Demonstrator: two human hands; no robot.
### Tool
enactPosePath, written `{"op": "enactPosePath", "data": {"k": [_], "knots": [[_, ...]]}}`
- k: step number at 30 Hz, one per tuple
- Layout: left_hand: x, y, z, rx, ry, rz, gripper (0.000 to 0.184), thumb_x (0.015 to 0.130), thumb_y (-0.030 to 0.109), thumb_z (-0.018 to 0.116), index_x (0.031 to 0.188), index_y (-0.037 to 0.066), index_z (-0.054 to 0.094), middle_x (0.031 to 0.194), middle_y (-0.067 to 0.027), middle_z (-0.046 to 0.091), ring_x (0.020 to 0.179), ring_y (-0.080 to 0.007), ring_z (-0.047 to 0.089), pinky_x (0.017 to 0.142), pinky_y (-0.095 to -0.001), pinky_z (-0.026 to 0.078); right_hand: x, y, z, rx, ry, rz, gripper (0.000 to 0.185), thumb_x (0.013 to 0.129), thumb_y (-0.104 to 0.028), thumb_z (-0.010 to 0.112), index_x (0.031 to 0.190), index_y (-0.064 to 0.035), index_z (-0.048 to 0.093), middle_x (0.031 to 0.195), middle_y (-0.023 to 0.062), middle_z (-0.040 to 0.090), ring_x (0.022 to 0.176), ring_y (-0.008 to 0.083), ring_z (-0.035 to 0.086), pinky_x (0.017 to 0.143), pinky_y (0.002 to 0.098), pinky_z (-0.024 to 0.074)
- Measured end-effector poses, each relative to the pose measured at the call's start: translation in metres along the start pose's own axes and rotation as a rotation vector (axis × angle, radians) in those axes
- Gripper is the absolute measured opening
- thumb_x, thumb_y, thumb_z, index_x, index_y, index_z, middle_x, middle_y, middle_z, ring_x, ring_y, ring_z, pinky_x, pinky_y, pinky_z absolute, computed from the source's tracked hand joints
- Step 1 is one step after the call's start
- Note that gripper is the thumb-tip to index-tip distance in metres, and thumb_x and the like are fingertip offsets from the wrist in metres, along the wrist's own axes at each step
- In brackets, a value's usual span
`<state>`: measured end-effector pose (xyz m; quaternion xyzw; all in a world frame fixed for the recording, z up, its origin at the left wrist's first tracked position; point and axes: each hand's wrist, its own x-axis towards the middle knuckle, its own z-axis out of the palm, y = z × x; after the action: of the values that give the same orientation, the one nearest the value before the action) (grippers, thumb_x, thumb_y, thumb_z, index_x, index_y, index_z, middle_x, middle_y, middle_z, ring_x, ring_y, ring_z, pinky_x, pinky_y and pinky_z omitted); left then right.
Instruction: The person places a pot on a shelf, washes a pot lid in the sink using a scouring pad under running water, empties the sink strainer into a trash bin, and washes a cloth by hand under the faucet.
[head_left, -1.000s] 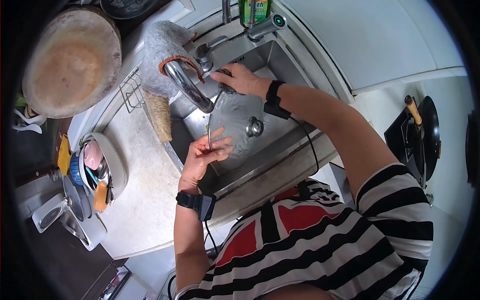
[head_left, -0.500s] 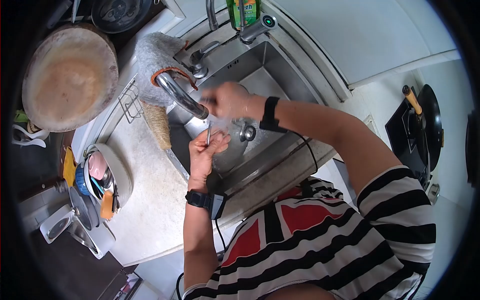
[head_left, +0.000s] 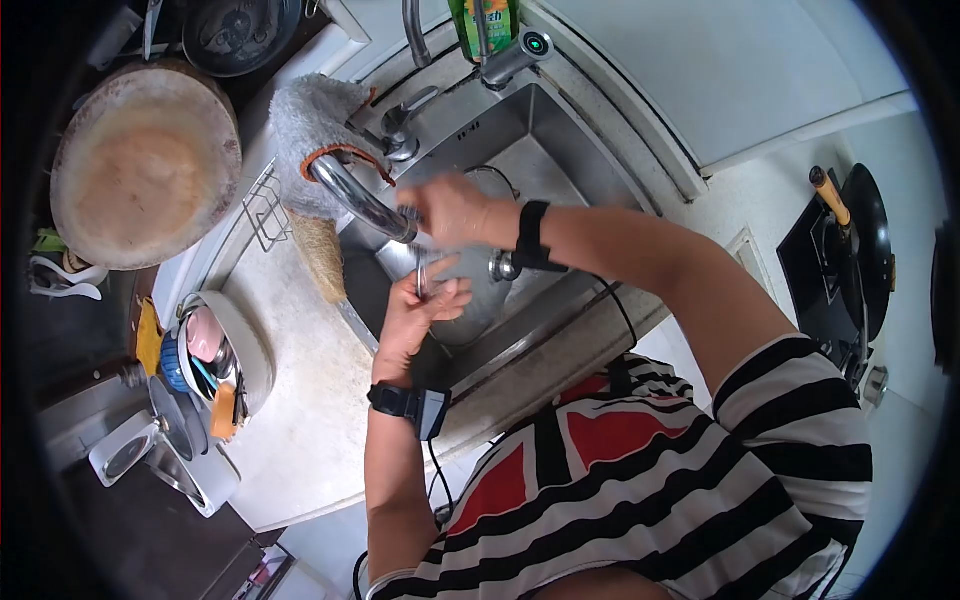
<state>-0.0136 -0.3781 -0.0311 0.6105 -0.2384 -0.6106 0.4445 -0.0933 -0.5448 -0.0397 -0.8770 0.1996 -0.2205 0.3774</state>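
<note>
Green bottle [head_left: 466, 30] bears Chinese lettering [head_left: 497, 18]; left hand [head_left: 417, 312] holds a silvery utensil [head_left: 421, 272].

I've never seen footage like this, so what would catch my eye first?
Probably the left hand, holding a thin shiny thing over the metal sink in the middle, and the right hand, blurred beside the faucet. Next, likely the boldly striped shirt at the bottom and, at upper left, a big round thing like a chopping board.

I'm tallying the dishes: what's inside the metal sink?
A round glass lid with a metal knob lies in the metal sink. The blurred right hand and the left hand, holding a slim metal utensil, cover part of the lid; anything directly beneath them can't be seen.
</note>
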Motion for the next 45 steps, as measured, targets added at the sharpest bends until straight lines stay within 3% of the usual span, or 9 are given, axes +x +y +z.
{"op": "enactPosePath", "data": {"k": [9, 16, 21, 25, 30, 31, 35, 42, 45], "knots": [[0.017, -0.041, -0.005, -0.115, 0.181, 0.280, 0.025, 0.087, 0.009, 0.063, 0.109, -0.002, 0.060, 0.099, -0.0148, 0.066, 0.090, -0.0251, 0.067, 0.074, -0.0309, 0.057, -0.011, -0.006, 0.009, -0.058, 0.020, -0.309, 0.040, 0.079, -0.048, 0.063, 0.076, -0.0089, 0.059, 0.055, 0.0150, 0.053, 0.056, 0.0376, 0.055, 0.057, 0.0422, 0.0452], [0.004, -0.013, -0.012, -0.343, 0.193, 0.161, 0.031, 0.088, 0.011, 0.062, 0.115, -0.003, 0.059, 0.102, -0.0178, 0.066, 0.087, -0.0245, 0.067, 0.072, -0.0304, 0.056, 0.007, 0.104, 0.020, 0.361, 0.233, 0.413, 0.055, 0.088, -0.052, 0.051, 0.088, 0.0019, 0.064, 0.074, 0.0193, 0.064, 0.078, 0.0328, 0.064, 0.073, 0.0409, 0.0484], [0.011, -0.023, -0.024, -0.569, 0.202, 0.187, 0.033, 0.087, 0.009, 0.062, 0.118, -0.003, 0.055, 0.111, -0.0181, 0.062, 0.094, -0.0266, 0.064, 0.079, -0.0343, 0.056, -0.013, 0.124, 0.064, 0.187, 0.517, 0.881, 0.059, 0.091, -0.047, 0.044, 0.123, 0.0026, 0.046, 0.121, 0.0272, 0.052, 0.111, 0.0429, 0.051, 0.095, 0.0485, 0.0391], [0.022, -0.034, -0.027, -0.634, 0.269, 0.191, 0.033, 0.086, 0.010, 0.063, 0.117, -0.001, 0.055, 0.107, -0.0143, 0.063, 0.093, -0.0247, 0.063, 0.078, -0.0340, 0.055, -0.016, 0.036, 0.063, 0.121, 0.318, 0.284, 0.066, 0.086, -0.035, 0.056, 0.138, -0.0023, 0.032, 0.133, 0.0247, 0.043, 0.127, 0.0409, 0.037, 0.102, 0.0505, 0.0297], [0.018, -0.037, -0.025, -0.754, 0.284, 0.242, 0.031, 0.085, 0.011, 0.065, 0.112, -0.002, 0.056, 0.104, -0.0134, 0.062, 0.093, -0.0242, 0.061, 0.074, -0.0288, 0.052, -0.008, 0.010, 0.061, 0.030, 0.173, -0.130, 0.054, 0.085, -0.033, 0.058, 0.132, -0.0117, 0.043, 0.133, 0.0216, 0.042, 0.130, 0.0397, 0.032, 0.104, 0.0547, 0.0218], [0.024, -0.048, -0.040, -0.966, -0.200, 0.327, 0.036, 0.084, 0.012, 0.066, 0.115, -0.001, 0.054, 0.109, -0.0145, 0.059, 0.097, -0.0257, 0.059, 0.079, -0.0317, 0.052, 0.013, 0.012, 0.036, -0.041, -0.022, -0.011, 0.048, 0.087, -0.035, 0.056, 0.126, -0.0081, 0.049, 0.128, 0.0222, 0.049, 0.126, 0.0394, 0.040, 0.102, 0.0513, 0.0292], [-0.005, -0.035, -0.034, -0.831, 0.123, 0.298, 0.037, 0.085, 0.013, 0.065, 0.117, -0.001, 0.053, 0.112, -0.0168, 0.058, 0.102, -0.0278, 0.057, 0.087, -0.0363, 0.050, 0.020, 0.099, 0.018, 0.287, 0.225, 0.376, 0.053, 0.089, -0.044, 0.052, 0.119, -0.0008, 0.051, 0.110, 0.0248, 0.060, 0.104, 0.0406, 0.057, 0.091, 0.0404, 0.0448], [-0.011, -0.036, -0.032, -0.951, 0.106, 0.374, 0.031, 0.090, 0.015, 0.058, 0.120, 0.005, 0.055, 0.116, -0.0123, 0.060, 0.107, -0.0233, 0.058, 0.094, -0.0378, 0.048, -0.072, 0.144, 0.019, 0.486, 0.332, 0.855, 0.061, 0.088, -0.050, 0.052, 0.116, 0.0038, 0.050, 0.112, 0.0252, 0.058, 0.107, 0.0372, 0.055, 0.089, 0.0409, 0.0429], [-0.006, -0.050, -0.041, -1.016, 0.041, 0.389, 0.030, 0.092, 0.015, 0.055, 0.120, 0.006, 0.055, 0.118, -0.0119, 0.060, 0.110, -0.0236, 0.057, 0.096, -0.0382, 0.047, -0.097, 0.127, 0.038, 0.564, 0.479, 0.960, 0.052, 0.088, -0.046, 0.057, 0.106, 0.0027, 0.053, 0.094, 0.0145, 0.060, 0.083, 0.0231, 0.058, 0.078, 0.0346, 0.0462]]}}
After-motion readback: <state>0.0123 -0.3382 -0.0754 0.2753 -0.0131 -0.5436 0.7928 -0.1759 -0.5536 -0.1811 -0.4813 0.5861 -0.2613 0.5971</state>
